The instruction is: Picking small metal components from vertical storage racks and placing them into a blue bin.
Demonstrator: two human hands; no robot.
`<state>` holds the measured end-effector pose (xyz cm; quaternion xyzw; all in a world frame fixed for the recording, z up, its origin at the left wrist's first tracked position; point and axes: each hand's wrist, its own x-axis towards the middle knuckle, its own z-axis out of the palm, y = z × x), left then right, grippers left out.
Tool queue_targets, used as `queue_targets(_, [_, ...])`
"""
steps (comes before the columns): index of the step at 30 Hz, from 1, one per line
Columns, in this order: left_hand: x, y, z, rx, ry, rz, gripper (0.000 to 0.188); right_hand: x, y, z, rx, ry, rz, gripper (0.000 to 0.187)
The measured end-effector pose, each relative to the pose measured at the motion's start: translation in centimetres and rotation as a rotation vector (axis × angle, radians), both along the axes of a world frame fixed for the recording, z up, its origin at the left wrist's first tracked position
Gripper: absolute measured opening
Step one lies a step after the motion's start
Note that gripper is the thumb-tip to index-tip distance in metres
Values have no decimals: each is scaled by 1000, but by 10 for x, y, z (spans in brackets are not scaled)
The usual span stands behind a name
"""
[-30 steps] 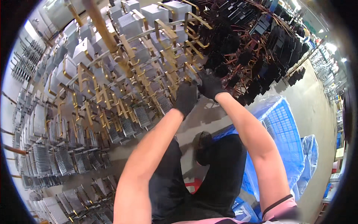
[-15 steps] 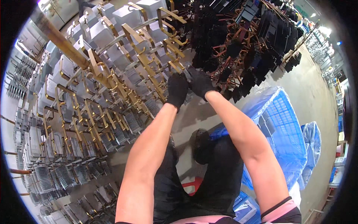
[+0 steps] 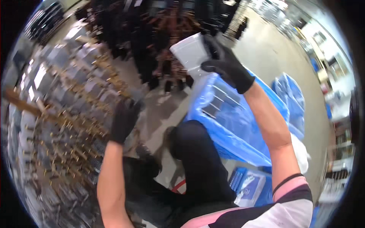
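My right hand [image 3: 228,62], in a black glove, grips a flat, light silver metal plate [image 3: 191,54] by its right edge. The thumb lies across the near face, while the other fingers are partly hidden at the far corner. Plate and hand are above the far end of a blue plastic crate [image 3: 224,150] lined with clear bluish film. Inside the crate lie a few grey rectangular parts [image 3: 220,99]. On the left, my black-gloved left hand [image 3: 124,118] is beside a rack of brass-coloured hooks [image 3: 72,123] hung with silver metal parts; motion smears its fingers.
Dark parts on copper-coloured hooks [image 3: 167,30] hang beyond my hands. A smaller film-lined blue container [image 3: 292,104] stands behind the crate at right. Near my right elbow are a white bag [image 3: 299,154] and a blue-and-white package [image 3: 251,188]. A brown bar [image 3: 23,102] crosses the left rack.
My hands, together at the rack's hooks before, are now apart. The right has swung right, over the crate, with the silver plate in it. My view has turned to the right.
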<state>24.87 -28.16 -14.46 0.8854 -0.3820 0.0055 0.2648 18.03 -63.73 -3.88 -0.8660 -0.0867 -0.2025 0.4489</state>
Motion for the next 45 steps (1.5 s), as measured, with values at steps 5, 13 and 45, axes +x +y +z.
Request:
queue_targets(5, [-75,36,35,-63,245,247,30,-112,-68,13,468,170,-236,64])
queue_targets(13, [-114,56,-35,157,-84,62,36,-173,-133,-152,-609,498,-312,59])
queue_targets(45, [-117,38,-10,-23,-185,152,34,-68,-31,-51,-480,-187,-144,35])
